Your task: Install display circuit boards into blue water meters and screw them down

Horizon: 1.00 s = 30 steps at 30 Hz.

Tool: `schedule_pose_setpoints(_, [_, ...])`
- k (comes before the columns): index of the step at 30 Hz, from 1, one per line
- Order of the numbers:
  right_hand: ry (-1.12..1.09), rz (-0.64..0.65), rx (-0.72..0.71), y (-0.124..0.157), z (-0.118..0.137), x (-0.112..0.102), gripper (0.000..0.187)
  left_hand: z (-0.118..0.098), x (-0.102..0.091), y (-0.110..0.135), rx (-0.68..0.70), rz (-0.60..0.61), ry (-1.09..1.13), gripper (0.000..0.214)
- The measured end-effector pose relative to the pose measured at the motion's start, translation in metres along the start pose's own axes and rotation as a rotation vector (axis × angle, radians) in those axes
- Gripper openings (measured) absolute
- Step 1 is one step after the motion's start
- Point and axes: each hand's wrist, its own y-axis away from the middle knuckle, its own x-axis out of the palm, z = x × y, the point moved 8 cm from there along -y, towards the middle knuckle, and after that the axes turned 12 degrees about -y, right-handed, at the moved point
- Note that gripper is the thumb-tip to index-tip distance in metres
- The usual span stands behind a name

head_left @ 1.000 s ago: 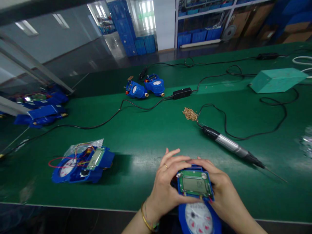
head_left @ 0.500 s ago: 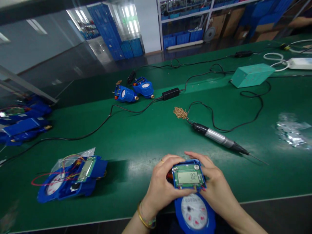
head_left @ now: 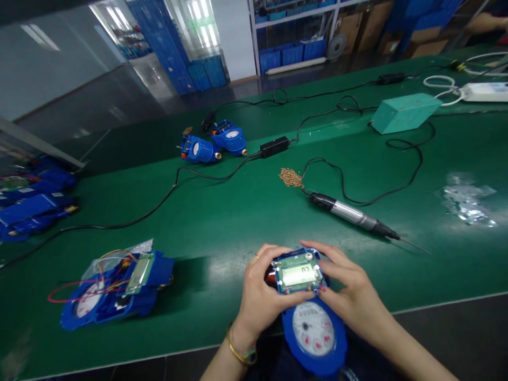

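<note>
Both hands grip a blue water meter at the table's front edge, its round dial towards me. At its far end sits a green circuit board with a lit display; glare blurs the digits. My left hand is closed around the left side of this housing, fingers behind and thumb along the near edge. My right hand holds the right side, with its thumb at the near corner by small red wires. Beyond the hands lies an electric screwdriver, touched by neither.
Left on the green table is another opened water meter with loose wires. A pile of brass screws lies mid-table. Two blue meters stand farther back, near a black cable. A green box and clear plastic bags are at right.
The held meter is tilted a little differently, so its display now catches glare. My right fingers have shifted slightly on the housing. The whole view has moved a little.
</note>
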Motion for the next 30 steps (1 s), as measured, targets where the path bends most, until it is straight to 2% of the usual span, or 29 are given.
schedule_pose_setpoints(5, [0.056,0.074,-0.007,-0.003,0.0,0.0,0.029,-0.005,0.001,0.0,-0.001,-0.008,-0.022,0.056])
schedule_pose_setpoints(9, [0.001,0.12,0.004,0.001,-0.001,-0.007,0.028,-0.01,0.002,0.0,0.001,-0.022,-0.045,0.055])
schedule_pose_setpoints(12, [-0.051,-0.015,-0.001,0.009,-0.001,-0.025,0.025,-0.01,0.002,0.001,-0.003,-0.021,-0.049,0.057])
schedule_pose_setpoints(15, [-0.015,-0.207,-0.1,0.019,0.01,-0.043,0.015,-0.009,0.002,0.001,-0.005,-0.015,-0.052,0.057])
schedule_pose_setpoints(17, [0.051,-0.235,-0.196,0.024,0.023,-0.042,0.013,-0.009,0.002,0.001,-0.002,-0.016,-0.051,0.056])
schedule_pose_setpoints(20, [0.101,-0.196,-0.288,0.024,0.039,-0.03,0.015,-0.01,0.003,0.001,0.007,-0.023,-0.055,0.055])
schedule_pose_setpoints(23, [0.104,-0.187,-0.277,0.02,0.045,-0.022,0.013,-0.01,0.003,0.003,0.007,-0.032,-0.077,0.054])
schedule_pose_setpoints(26, [0.131,-0.199,-0.262,0.018,0.047,-0.024,0.013,-0.01,0.003,0.004,0.004,-0.029,-0.097,0.054])
schedule_pose_setpoints(30, [0.17,-0.116,-0.278,0.015,0.047,-0.029,0.012,-0.009,0.002,0.005,0.002,-0.019,-0.102,0.056])
